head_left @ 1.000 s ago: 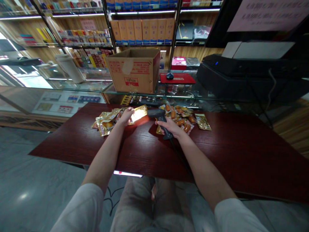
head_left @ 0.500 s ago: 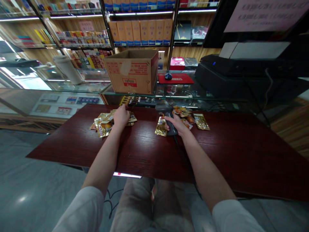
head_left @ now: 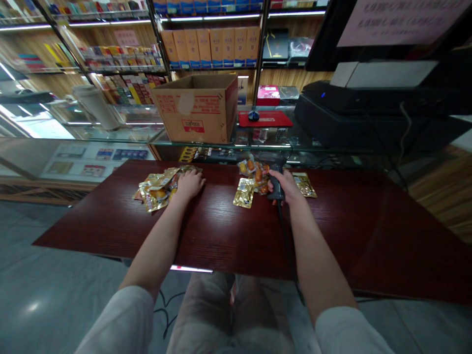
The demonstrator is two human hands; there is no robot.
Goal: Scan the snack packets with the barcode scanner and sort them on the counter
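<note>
Scanner (head_left: 276,191) at one o'clock from the middle of the desk (head_left: 221,241), its handle clamped in the right hand's (head_left: 289,187) fingers. At ten, the left hand (head_left: 190,184) rests over a packet pile (head_left: 157,191); whether its fingers grip one, I cannot tell. One gold packet (head_left: 244,193) lies at twelve.

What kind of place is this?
Probably a shop: there are stocked shelves behind, a glass display counter on the left, and what looks like a barcode scanner in the person's right hand.
</note>
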